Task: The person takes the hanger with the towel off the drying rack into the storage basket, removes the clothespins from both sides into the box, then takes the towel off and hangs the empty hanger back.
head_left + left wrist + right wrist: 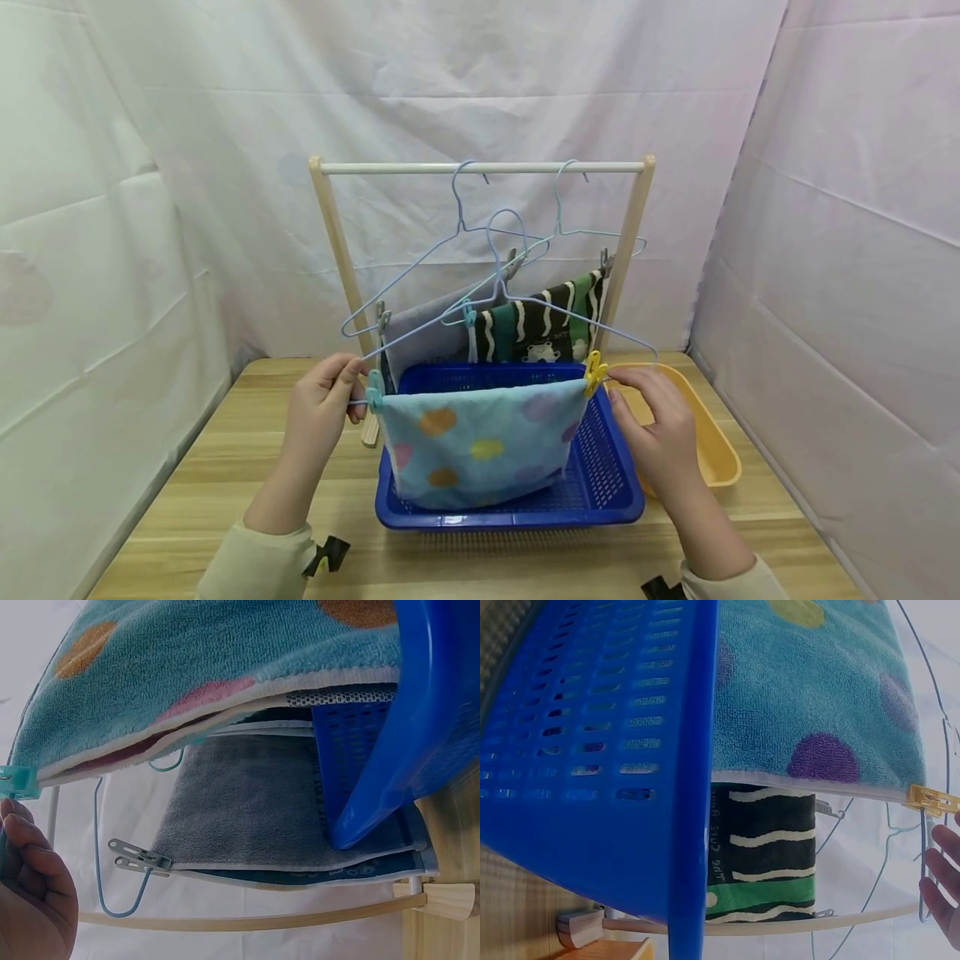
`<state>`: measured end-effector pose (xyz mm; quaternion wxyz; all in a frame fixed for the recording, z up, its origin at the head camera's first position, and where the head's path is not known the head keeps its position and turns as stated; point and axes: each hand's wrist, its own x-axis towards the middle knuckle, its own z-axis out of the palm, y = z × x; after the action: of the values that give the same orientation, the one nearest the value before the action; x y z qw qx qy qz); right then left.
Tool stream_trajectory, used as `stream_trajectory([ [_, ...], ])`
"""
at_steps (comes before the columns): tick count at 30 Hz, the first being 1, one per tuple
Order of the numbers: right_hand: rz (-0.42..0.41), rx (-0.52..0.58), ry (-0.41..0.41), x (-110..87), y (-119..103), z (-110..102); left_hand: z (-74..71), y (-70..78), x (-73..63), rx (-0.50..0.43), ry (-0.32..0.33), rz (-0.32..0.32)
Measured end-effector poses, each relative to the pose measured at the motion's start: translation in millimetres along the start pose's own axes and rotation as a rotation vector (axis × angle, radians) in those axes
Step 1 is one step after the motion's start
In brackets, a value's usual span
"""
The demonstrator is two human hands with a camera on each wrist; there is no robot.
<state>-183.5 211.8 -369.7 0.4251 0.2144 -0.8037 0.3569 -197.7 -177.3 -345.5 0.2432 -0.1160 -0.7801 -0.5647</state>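
Note:
A blue wire hanger (pixel 405 337) is held level above the basket in the head view. A light-blue towel with coloured dots (pixel 486 425) hangs folded over its lower bar. A teal clothespin (pixel 375 392) grips the towel's left end and a yellow clothespin (pixel 594 373) its right end. My left hand (pixel 322 404) grips the hanger's left corner, beside the teal clothespin. With thumb and fingertips, my right hand (pixel 663 421) holds the right corner, next to the yellow clothespin. The towel's lower part hangs into the blue basket (pixel 510 520).
Behind the basket stands a wooden rack with a white rail (pixel 390 168). Two hangers hang there, bearing a grey towel (pixel 431 329) and a dark green striped towel (pixel 536 325), each clipped. A yellow tray (pixel 716 450) sits to the right, partly behind my right hand.

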Motion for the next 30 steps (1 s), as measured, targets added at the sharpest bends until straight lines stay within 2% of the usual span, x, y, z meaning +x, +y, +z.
stream_trajectory([
  [7, 0.057, -0.008, -0.013, -0.4, -3.2, -2.1, 0.1, -0.5, -2.9, 0.014, -0.003, -0.008],
  [20, -0.025, -0.01, -0.041, 3.3, -1.3, -0.9, 3.6, 4.3, -6.1, -0.001, -0.04, -0.008],
  [27, -0.014, 0.044, -0.084, 4.6, -1.7, -4.9, 3.3, 3.2, -6.1, 0.003, -0.039, -0.004],
  [30, -0.039, 0.049, -0.106, 7.0, -0.6, -7.1, 3.1, 2.9, -6.1, 0.001, -0.035, -0.003],
])
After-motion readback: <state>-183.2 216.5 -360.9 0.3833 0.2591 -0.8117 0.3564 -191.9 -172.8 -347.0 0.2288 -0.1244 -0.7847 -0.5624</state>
